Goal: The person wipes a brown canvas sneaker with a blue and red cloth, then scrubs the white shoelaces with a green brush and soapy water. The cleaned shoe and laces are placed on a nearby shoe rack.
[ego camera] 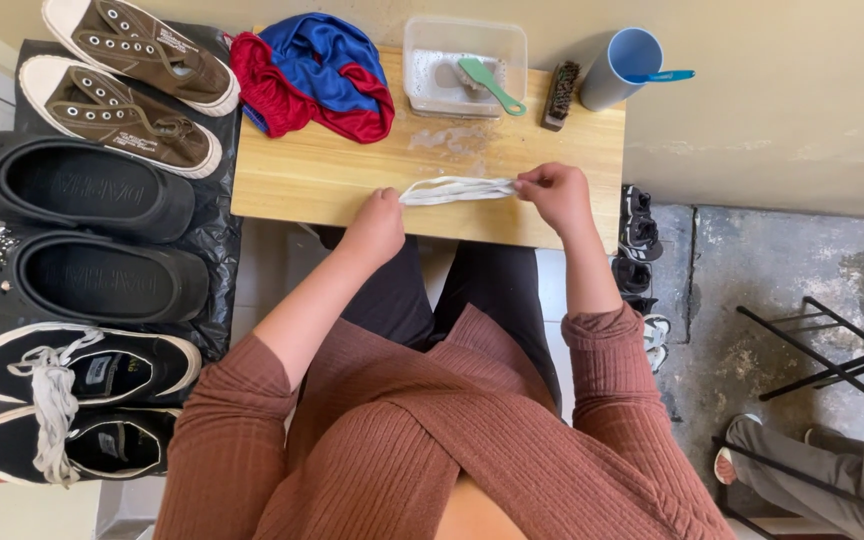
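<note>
The left hand (377,222) and right hand (552,192) stretch white shoelaces (455,189) between them above the wooden worktop (332,170), fingers of both clamped on the ends. Behind sit a plastic tub (464,62), a brush (560,95) and a blue cup (620,66); shoes (122,100) lie left.

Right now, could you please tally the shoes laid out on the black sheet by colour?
Brown lace-up sneakers: 2
Plain black clogs: 2
Black sneakers with white soles: 2
Total: 6
</note>
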